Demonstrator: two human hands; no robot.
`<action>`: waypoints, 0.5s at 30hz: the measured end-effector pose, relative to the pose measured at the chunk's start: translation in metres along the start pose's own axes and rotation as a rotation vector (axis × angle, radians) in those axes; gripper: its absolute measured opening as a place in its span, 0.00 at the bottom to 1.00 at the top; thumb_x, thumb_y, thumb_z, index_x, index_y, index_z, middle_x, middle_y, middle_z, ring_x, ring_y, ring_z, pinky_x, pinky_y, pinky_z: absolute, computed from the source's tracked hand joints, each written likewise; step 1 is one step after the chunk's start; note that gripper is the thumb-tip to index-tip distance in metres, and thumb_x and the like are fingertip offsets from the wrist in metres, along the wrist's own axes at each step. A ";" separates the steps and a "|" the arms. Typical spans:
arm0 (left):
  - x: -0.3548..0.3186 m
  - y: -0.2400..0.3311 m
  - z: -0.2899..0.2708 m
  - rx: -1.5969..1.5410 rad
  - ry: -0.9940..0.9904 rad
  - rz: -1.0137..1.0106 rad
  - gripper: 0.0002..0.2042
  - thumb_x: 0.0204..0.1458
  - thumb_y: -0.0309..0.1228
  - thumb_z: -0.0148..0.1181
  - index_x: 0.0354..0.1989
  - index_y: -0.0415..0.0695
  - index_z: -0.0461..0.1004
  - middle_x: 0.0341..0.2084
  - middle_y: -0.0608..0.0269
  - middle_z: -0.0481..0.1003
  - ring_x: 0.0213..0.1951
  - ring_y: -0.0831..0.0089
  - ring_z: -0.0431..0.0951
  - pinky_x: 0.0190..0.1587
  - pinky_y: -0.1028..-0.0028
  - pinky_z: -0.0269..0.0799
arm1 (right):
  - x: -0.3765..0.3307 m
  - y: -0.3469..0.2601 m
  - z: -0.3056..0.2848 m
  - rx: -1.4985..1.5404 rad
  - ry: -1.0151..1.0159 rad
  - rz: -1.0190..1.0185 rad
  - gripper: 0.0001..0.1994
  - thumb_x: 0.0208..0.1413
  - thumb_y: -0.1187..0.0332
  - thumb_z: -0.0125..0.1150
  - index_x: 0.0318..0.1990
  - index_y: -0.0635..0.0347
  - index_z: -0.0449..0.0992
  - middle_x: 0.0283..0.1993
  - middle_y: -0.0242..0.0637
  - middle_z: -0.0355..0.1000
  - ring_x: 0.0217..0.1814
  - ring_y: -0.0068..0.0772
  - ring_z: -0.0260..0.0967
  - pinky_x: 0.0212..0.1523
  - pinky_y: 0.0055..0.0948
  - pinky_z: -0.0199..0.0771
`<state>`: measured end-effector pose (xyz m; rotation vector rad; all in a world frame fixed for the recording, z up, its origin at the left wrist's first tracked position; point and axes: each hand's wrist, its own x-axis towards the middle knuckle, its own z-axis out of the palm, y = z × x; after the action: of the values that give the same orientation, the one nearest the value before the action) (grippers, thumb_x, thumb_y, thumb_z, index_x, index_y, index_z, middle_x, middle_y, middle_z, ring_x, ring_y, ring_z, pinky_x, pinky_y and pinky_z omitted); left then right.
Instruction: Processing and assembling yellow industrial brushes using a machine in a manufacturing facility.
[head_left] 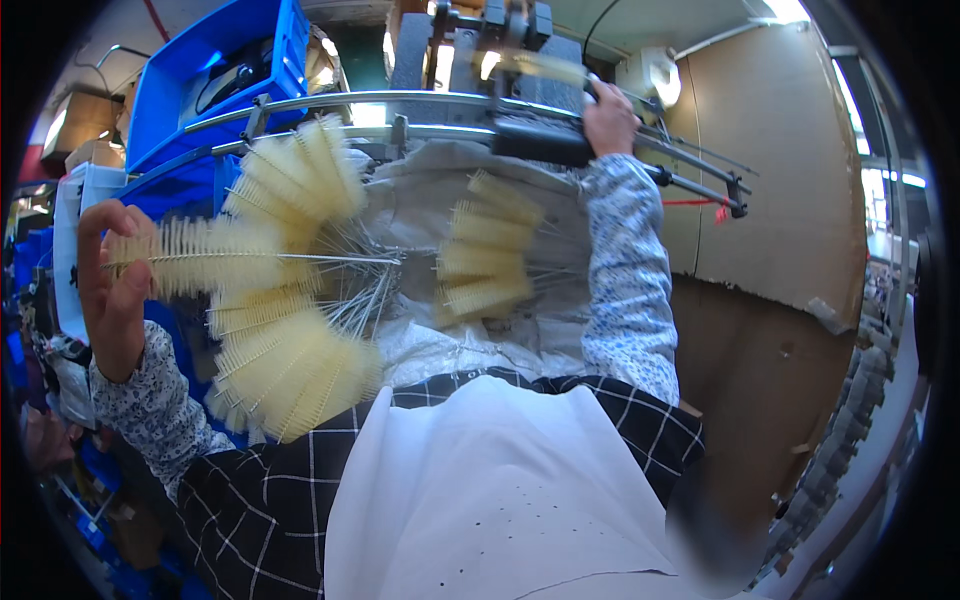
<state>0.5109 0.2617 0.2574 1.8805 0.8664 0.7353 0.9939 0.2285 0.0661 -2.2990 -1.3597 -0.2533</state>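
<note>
My left hand [118, 300] pinches the bristle end of a pale yellow bottle brush [215, 255], whose twisted wire stem points right. Beneath it fans a stack of similar brushes [290, 375], their wire stems gathered toward the middle. A smaller group of brushes [488, 250] lies farther right on a whitish plastic sheet [430, 345]. At the far side, my right hand [610, 122] is closed round a dark handle at the right end of a machine's black carriage [540, 142]. Just above the carriage, a yellowish brush-like piece [540, 66] is smeared by motion.
Metal rails [430, 99] cross the far side and stick out to the right. A blue bin [165, 115] stands at the far left, a white container [72, 250] below it. Large cardboard sheets [770, 170] border the right. My white apron [480, 470] covers my lap.
</note>
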 end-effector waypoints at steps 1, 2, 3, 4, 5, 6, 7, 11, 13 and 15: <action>0.000 -0.001 0.000 -0.054 -0.023 0.022 0.17 0.39 0.31 0.49 0.39 0.41 0.56 0.24 0.66 0.58 0.22 0.83 0.56 0.22 0.85 0.52 | 0.002 0.012 -0.004 -0.006 0.003 -0.025 0.14 0.40 0.69 0.47 0.38 0.52 0.70 0.39 0.33 0.67 0.43 0.38 0.62 0.40 0.40 0.59; -0.002 0.001 0.000 -0.051 0.009 0.017 0.17 0.39 0.31 0.49 0.39 0.41 0.56 0.24 0.66 0.58 0.22 0.83 0.56 0.22 0.85 0.52 | 0.004 0.021 -0.007 0.025 -0.009 -0.058 0.13 0.41 0.67 0.48 0.39 0.52 0.70 0.39 0.34 0.67 0.42 0.38 0.63 0.39 0.39 0.61; 0.007 -0.004 0.007 -0.106 -0.044 0.006 0.15 0.39 0.29 0.48 0.37 0.41 0.57 0.24 0.67 0.58 0.22 0.84 0.57 0.23 0.85 0.53 | 0.003 0.039 -0.020 0.009 -0.030 -0.049 0.14 0.42 0.66 0.50 0.39 0.54 0.70 0.38 0.36 0.67 0.42 0.38 0.63 0.40 0.36 0.62; 0.010 0.000 0.011 -0.140 -0.075 -0.018 0.14 0.39 0.27 0.47 0.36 0.40 0.57 0.24 0.67 0.58 0.23 0.84 0.58 0.23 0.86 0.54 | 0.004 0.048 -0.027 0.056 -0.058 -0.050 0.14 0.42 0.66 0.51 0.39 0.56 0.70 0.37 0.38 0.67 0.41 0.39 0.64 0.41 0.33 0.62; 0.011 0.005 0.016 -0.136 -0.039 -0.018 0.14 0.39 0.27 0.47 0.36 0.40 0.57 0.24 0.67 0.58 0.23 0.84 0.58 0.23 0.86 0.54 | 0.009 0.051 -0.033 0.071 -0.168 0.009 0.14 0.42 0.66 0.51 0.38 0.58 0.70 0.37 0.41 0.67 0.39 0.40 0.65 0.40 0.32 0.63; 0.015 0.008 0.022 -0.193 -0.097 -0.022 0.12 0.39 0.25 0.47 0.35 0.41 0.57 0.24 0.68 0.58 0.23 0.84 0.58 0.24 0.86 0.55 | 0.014 0.054 -0.045 0.158 -0.215 0.041 0.14 0.42 0.65 0.51 0.38 0.58 0.70 0.36 0.42 0.68 0.38 0.40 0.65 0.39 0.32 0.63; 0.016 0.010 0.025 -0.248 -0.144 -0.032 0.11 0.39 0.23 0.47 0.34 0.41 0.57 0.24 0.68 0.58 0.23 0.84 0.59 0.24 0.85 0.55 | 0.022 0.054 -0.049 0.113 -0.222 0.091 0.14 0.43 0.65 0.50 0.38 0.58 0.69 0.35 0.42 0.68 0.38 0.39 0.65 0.39 0.30 0.63; 0.020 0.011 0.036 -0.329 -0.304 -0.077 0.10 0.40 0.21 0.48 0.32 0.41 0.57 0.24 0.69 0.57 0.25 0.84 0.59 0.27 0.85 0.56 | 0.034 0.087 -0.033 -0.261 -0.065 -0.265 0.13 0.44 0.65 0.48 0.38 0.59 0.69 0.34 0.42 0.68 0.37 0.40 0.64 0.39 0.29 0.63; 0.020 0.007 0.039 -0.278 -0.448 0.005 0.09 0.41 0.21 0.49 0.32 0.42 0.58 0.24 0.69 0.55 0.27 0.82 0.57 0.32 0.83 0.55 | 0.031 0.084 -0.048 -0.277 -0.124 -0.381 0.12 0.45 0.66 0.48 0.38 0.59 0.69 0.34 0.41 0.68 0.37 0.40 0.64 0.39 0.29 0.62; 0.024 0.006 0.039 -0.269 -0.468 0.033 0.09 0.42 0.23 0.50 0.31 0.41 0.58 0.24 0.69 0.54 0.29 0.81 0.55 0.35 0.81 0.54 | 0.026 0.081 -0.084 0.031 -0.424 -0.085 0.12 0.46 0.68 0.47 0.39 0.57 0.69 0.36 0.41 0.67 0.38 0.38 0.64 0.40 0.28 0.61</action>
<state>0.5561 0.2599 0.2500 1.7244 0.4173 0.3804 1.0829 0.1765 0.1266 -2.3574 -1.6487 0.2441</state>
